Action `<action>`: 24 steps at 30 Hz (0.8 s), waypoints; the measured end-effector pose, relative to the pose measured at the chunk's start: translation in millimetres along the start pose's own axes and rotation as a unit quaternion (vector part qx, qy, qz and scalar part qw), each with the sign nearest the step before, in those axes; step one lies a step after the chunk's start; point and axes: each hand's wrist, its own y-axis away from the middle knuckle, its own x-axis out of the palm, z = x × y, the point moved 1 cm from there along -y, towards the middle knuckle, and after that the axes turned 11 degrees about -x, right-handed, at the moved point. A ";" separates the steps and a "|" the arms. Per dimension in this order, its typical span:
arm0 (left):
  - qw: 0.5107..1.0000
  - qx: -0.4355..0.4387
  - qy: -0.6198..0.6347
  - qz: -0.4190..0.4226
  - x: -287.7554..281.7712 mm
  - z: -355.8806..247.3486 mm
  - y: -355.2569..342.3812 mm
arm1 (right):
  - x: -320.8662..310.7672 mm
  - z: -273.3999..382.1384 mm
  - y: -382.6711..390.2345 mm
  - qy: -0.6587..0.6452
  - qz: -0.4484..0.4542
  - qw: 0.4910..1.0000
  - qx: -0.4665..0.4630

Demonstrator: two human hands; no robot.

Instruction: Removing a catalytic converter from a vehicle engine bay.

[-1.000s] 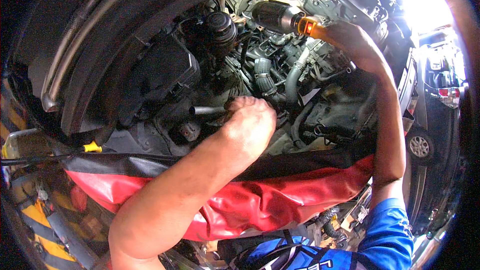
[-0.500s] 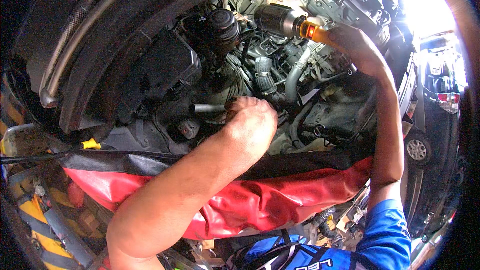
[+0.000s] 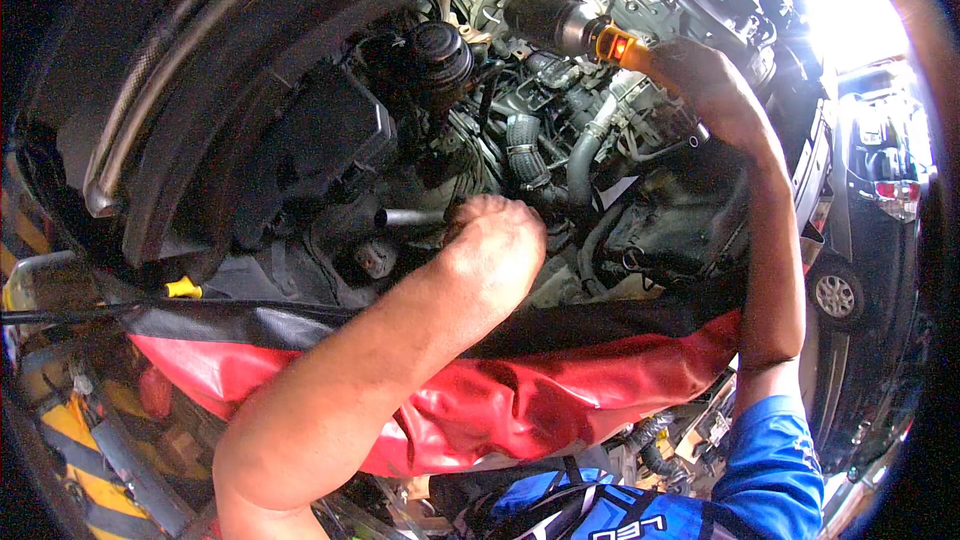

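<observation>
My left hand (image 3: 500, 232) is closed in a fist, low in the engine bay. A pale metal tube (image 3: 412, 217) with an open end runs out from its left side; whether my fingers grip it is hidden. Farther up and to the right, my right hand (image 3: 700, 85) is wrapped around the near end of a cylindrical tool (image 3: 555, 22). That tool has a black-and-silver barrel and a yellow-orange collar with a red glow. Below the right hand shows a shiny round metal end (image 3: 699, 135). Between the hands lie a ribbed hose (image 3: 527, 150) and a smooth grey hose (image 3: 585, 162).
A red-and-black cover (image 3: 560, 380) drapes over the near edge of the bay. At left are a black housing (image 3: 330, 140), a round black cap (image 3: 437, 52) and a yellow handle (image 3: 184, 287). The dark hood edge (image 3: 225, 70) arches over the left. Another car (image 3: 870, 280) stands beyond, at right.
My left fist and the metal tube have shifted slightly left. The tool in my right hand has tipped a little, its far end slightly higher and more to the left.
</observation>
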 end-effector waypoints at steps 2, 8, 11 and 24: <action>1.000 0.013 0.009 0.006 1.5 -3.7 -7.3 | -8.6 -7.5 3.7 0.016 0.004 1.000 0.014; 0.999 0.009 0.040 0.007 -5.1 5.3 5.6 | 1.4 -3.2 -3.6 -0.065 -0.029 0.997 0.041; 0.997 0.040 0.037 -0.052 -3.6 3.7 8.6 | -6.5 4.4 -3.4 0.016 -0.060 0.998 0.024; 0.990 0.083 0.038 -0.104 -3.7 3.0 21.1 | 0.9 -2.2 -4.0 -0.044 -0.005 0.997 0.066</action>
